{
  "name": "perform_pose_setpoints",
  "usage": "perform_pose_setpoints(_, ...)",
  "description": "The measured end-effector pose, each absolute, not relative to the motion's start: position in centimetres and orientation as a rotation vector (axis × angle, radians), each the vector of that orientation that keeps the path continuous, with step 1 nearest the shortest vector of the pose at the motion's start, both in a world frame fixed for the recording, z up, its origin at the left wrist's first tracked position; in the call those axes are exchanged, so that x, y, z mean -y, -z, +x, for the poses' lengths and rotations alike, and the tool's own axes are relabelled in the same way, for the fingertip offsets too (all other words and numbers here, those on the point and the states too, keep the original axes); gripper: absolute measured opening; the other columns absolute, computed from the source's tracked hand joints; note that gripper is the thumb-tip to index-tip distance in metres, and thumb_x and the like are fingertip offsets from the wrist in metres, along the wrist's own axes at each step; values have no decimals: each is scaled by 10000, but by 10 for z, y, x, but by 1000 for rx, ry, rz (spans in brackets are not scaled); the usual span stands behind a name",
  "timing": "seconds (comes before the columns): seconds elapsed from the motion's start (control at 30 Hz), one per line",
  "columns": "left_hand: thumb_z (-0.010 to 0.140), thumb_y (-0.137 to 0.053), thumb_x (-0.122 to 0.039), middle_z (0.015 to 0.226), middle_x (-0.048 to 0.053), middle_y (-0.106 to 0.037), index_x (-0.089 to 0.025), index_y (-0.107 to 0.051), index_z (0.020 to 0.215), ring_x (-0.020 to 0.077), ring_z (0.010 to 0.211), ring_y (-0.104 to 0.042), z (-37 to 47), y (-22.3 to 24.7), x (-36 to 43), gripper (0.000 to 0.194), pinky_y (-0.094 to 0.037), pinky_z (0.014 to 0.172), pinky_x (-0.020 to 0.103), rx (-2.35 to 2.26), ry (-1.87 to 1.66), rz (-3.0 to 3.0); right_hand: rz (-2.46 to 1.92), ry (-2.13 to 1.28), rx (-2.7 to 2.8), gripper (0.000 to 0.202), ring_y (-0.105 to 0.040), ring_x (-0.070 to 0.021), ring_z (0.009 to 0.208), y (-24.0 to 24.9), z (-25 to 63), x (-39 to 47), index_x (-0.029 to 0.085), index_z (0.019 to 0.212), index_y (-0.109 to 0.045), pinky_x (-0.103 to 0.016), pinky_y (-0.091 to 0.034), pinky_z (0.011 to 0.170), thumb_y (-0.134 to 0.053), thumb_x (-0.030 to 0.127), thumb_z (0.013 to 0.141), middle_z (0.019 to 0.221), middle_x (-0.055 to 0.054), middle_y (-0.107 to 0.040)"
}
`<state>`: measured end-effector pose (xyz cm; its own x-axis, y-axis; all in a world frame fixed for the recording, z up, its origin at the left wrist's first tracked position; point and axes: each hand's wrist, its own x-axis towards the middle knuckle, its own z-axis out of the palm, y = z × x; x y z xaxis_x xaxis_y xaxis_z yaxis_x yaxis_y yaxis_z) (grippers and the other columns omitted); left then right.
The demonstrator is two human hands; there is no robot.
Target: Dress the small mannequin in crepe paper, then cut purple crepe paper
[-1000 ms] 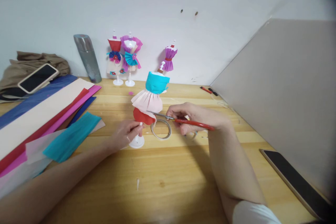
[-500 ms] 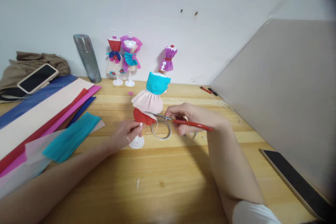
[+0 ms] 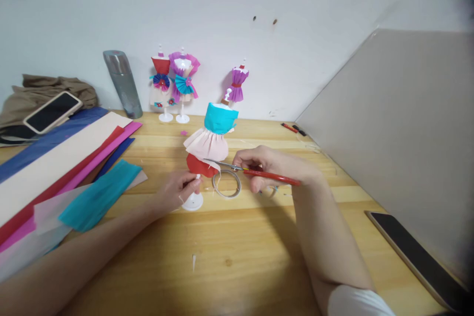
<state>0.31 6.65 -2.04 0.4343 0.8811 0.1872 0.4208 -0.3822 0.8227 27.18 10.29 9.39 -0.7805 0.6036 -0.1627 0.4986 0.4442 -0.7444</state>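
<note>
A small white mannequin stand (image 3: 193,201) tilts over the table, dressed in a turquoise paper top (image 3: 220,119), a pale pink gathered skirt (image 3: 208,144) and a red layer (image 3: 200,165) beneath it. Its white pole is pinched low down by my left hand (image 3: 177,190), under the red layer. Red-handled scissors (image 3: 272,176) are held in my right hand (image 3: 264,163), their blades pointing left across the lower hem of the pink skirt. A thin strip of pink paper hangs beside the blades. A ring of tape (image 3: 226,183) lies just behind the stand.
Three dressed mannequins (image 3: 161,81) stand by the wall, near a tilted-looking flask (image 3: 125,86). Coloured paper sheets (image 3: 66,163), a turquoise piece (image 3: 99,195), a brown cloth and a phone (image 3: 54,111) lie left. Another dark device (image 3: 414,256) lies right, beside a grey panel (image 3: 407,123).
The mannequin's upper part has shifted slightly left. Both hands keep their holds, and the scissors stay almost in the same place at the hem.
</note>
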Motion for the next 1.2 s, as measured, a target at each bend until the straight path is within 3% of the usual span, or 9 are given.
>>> perform_pose_setpoints(0.5, 888, -436, -425, 546, -20, -503, -164, -579, 626, 95, 507, -446, 4, 23, -66, 397, -314, 491, 216, -1143, -823, 1931, -941, -1225, 2558, 510, -333, -75, 534, -95, 271, -103, 164, 809, -556, -211, -273, 467, -768, 617, 705, 613, 65, -431)
perform_pose_setpoints(0.97, 891, -447, -423, 545, -12, -517, -164, -571, 611, 102, 520, -461, 5, 20, -65, 401, -306, 492, 218, -1189, -820, 1931, -988, -1292, 2626, 619, -362, -82, 511, -104, 269, -99, 147, 878, -565, -224, -273, 477, -686, 729, 706, 592, 57, -448)
perform_pose_setpoints(1.2, 886, -450, -445, 556, -10, -533, -163, -555, 603, 101, 521, -471, 6, 23, -66, 413, -310, 487, 216, -1196, -823, 1899, -932, -1227, 2643, 558, -329, -78, 565, -106, 264, -96, 171, 839, -511, -224, -249, 509, -640, 707, 760, 643, 52, -435)
